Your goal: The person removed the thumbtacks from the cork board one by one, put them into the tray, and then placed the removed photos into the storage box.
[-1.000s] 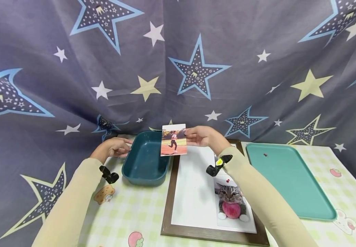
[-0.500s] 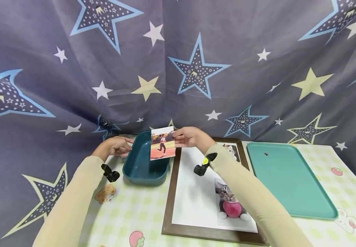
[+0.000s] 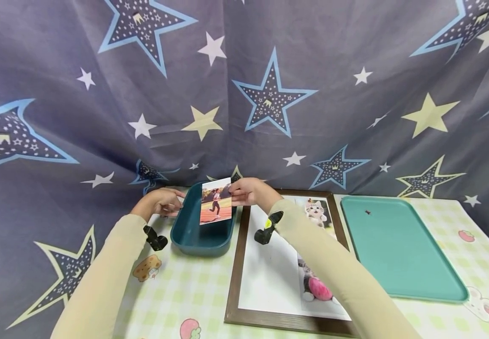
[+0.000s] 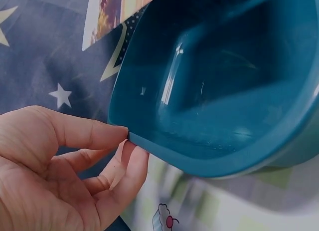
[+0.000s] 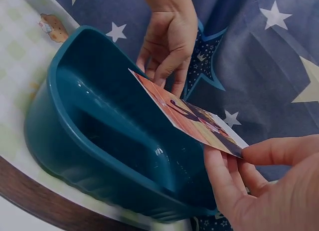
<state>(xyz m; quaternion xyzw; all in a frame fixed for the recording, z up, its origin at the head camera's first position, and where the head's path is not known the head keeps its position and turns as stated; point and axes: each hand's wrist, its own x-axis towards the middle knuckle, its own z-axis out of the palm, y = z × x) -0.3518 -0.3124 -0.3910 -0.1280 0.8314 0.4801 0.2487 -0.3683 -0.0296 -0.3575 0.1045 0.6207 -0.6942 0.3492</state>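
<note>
My right hand (image 3: 250, 192) pinches a photo (image 3: 215, 202) of a runner on a track by its right edge. The photo hangs tilted above a dark teal basin (image 3: 202, 246). In the right wrist view, my thumb lies on top of the photo (image 5: 199, 122) with the fingers beneath it. My left hand (image 3: 164, 202) is at the basin's left side. In the left wrist view, thumb and fingertips of my left hand (image 4: 75, 166) pinch the rim of the basin (image 4: 209, 167). No contents show in the visible part of the basin.
Right of the basin lies a brown-framed white board (image 3: 265, 278) bearing a white kitten picture (image 3: 315, 214) and a cat picture (image 3: 318, 288), partly under my right sleeve. Farther right, a green tray (image 3: 405, 254) holds a small dark red pin (image 3: 368, 212). A star-patterned curtain (image 3: 265, 150) hangs behind.
My right hand has carried the photo left and slightly down, from the basin's right edge to above its middle, tilting it more. My left hand has stayed at the rim.
</note>
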